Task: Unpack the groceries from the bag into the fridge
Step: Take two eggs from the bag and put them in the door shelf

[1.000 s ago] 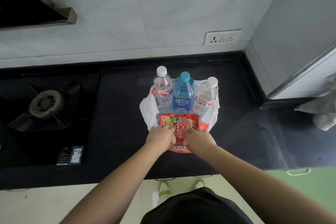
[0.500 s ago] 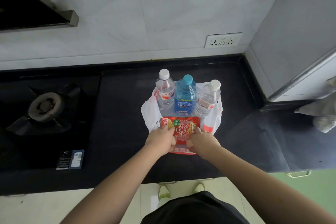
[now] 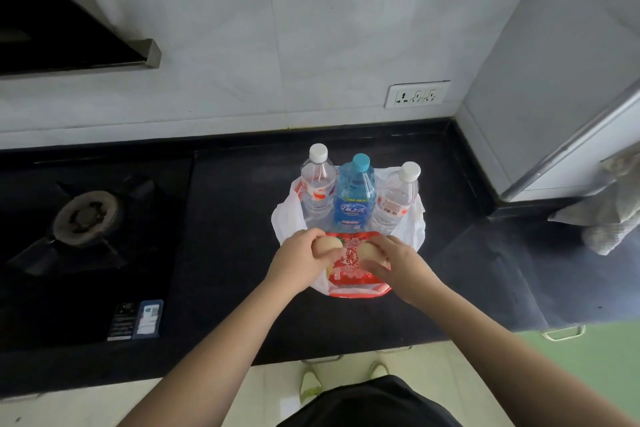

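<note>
At frame centre each hand, left (image 3: 300, 258) and right (image 3: 394, 262), cupped one pale round egg-like item over the red packet (image 3: 349, 270) in the bag (image 3: 287, 218); likely light, fragile, best held loosely around its middle.

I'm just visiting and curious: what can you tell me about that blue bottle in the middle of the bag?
The blue bottle is clear blue-tinted plastic with a turquoise screw cap, closed, and a blue label with white lettering. It stands upright in the open white plastic bag on the black counter, in the middle of a row, pressed close between two clear white-capped bottles. Neither hand touches it.
</note>
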